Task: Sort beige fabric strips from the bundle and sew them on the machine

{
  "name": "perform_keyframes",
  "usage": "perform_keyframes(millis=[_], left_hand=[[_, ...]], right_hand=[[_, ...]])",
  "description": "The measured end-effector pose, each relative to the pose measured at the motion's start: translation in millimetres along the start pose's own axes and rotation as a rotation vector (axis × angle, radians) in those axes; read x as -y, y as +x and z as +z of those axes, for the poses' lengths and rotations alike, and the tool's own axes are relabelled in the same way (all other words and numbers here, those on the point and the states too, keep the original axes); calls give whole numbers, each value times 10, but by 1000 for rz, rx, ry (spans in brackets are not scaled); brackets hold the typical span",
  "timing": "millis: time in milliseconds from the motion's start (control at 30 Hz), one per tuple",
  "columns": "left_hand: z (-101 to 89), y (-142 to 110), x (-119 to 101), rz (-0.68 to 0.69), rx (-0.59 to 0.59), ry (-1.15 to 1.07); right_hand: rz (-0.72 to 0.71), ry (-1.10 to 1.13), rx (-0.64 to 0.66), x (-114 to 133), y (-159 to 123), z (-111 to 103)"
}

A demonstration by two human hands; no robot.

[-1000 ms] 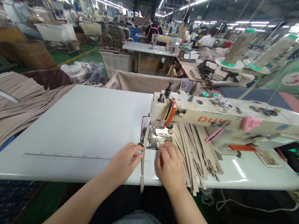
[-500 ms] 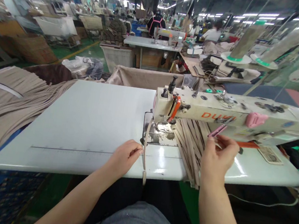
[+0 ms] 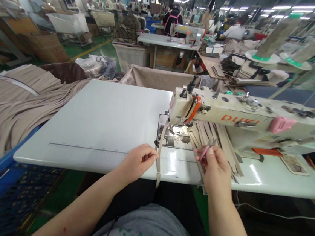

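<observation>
A narrow beige fabric strap point(image 3: 159, 165) runs down from under the presser foot of the sewing machine point(image 3: 212, 113) and hangs over the table's front edge. My left hand point(image 3: 141, 159) is closed, its thumb and fingertips pinched at the strap's left side. Small thread snips point(image 3: 205, 152) with pink handles and metal blades are held in my right hand point(image 3: 217, 168), over a bundle of beige strips point(image 3: 229, 149). Those strips lie on the table right of the needle plate point(image 3: 176, 141), partly behind the right hand.
The white sewing table point(image 3: 112, 116) has a ruler line along its front. A big heap of beige strips point(image 3: 13, 105) rests over a blue crate point(image 3: 5, 176) at left. A fabric-lined bin point(image 3: 156, 79) stands behind the table. Thread cones point(image 3: 277, 39) rise at back right.
My right hand has moved left and slightly down with the thread snips, from beside the machine arm to over the strips. My left hand stays by the strap. The view has shifted slightly.
</observation>
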State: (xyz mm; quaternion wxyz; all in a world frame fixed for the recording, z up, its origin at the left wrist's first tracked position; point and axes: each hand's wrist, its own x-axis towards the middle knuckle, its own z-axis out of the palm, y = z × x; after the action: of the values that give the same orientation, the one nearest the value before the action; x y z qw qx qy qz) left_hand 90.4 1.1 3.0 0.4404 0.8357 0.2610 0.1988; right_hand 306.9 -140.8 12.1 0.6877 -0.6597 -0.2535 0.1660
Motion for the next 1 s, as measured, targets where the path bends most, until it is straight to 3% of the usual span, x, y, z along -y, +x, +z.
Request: perform_keyframes(millis=[100,167,267,367,533,767,900,1000], left_hand=[[17,-3,3,-40,-2,-48],[40,0,5,-65,9,-98],[76,4,-9,-62,36,-133],[108,3,-49,-63,55,-147],[135,-4,-114,-57,68,-156],[111,-47,-89,-75,75,-33],[20,-110,-31,-67,73,-36],[-96,-203,55,-1,13,25]], right_hand=[[-43,-335,312,-64,-314,100],[-135,-598,427,-58,-419,135],[-262,-897,494,-18,-457,171],[-365,-1033,502,7,-445,219],[-475,-1090,505,-17,-422,325],[-469,-1134,472,-100,-382,406],[-361,-1020,404,-83,-356,338],[-241,-779,304,-40,-268,196]])
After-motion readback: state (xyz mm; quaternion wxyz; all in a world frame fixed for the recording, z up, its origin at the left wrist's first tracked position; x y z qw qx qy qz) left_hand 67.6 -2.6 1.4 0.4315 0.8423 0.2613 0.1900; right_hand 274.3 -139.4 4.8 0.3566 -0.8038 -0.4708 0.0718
